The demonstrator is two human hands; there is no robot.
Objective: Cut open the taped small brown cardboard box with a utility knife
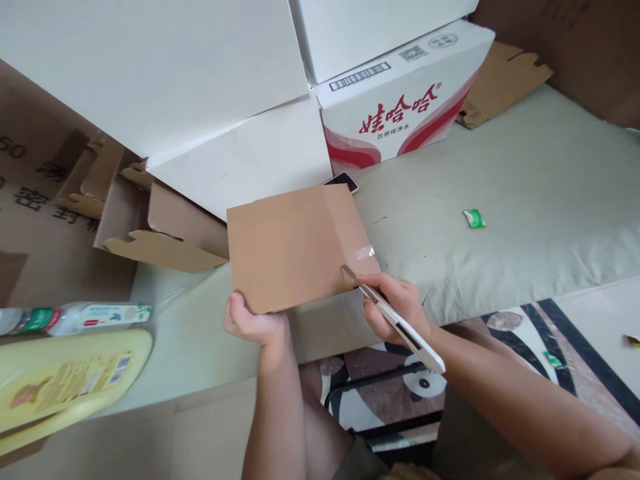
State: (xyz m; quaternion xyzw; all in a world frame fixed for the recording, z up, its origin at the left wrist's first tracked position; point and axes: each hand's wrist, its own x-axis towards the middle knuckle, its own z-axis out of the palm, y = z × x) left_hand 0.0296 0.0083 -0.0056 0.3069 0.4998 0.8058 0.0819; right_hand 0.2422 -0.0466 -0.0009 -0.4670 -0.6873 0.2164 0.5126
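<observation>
A flat brown cardboard box point(287, 240) is held up in front of me. My left hand point(253, 320) grips its lower left corner, the thumb on the near face and the other fingers hidden behind. Wrapped in my right hand point(397, 303) is a white utility knife point(407, 330), its blade out. The blade tip lies over the box's face near the lower right, though whether it touches cannot be made out. Clear tape point(365, 253) shines at the box's right edge. Behind the box's top edge, a phone point(347, 180) is partly hidden.
White cartons point(390, 123) stand at the back. Open cardboard boxes point(165, 227) sit to the left. A plastic bottle point(75, 319) and a yellow jug point(75, 380) lie at the left edge. A green wrapper point(474, 218) rests on the pale cloth surface point(530, 173).
</observation>
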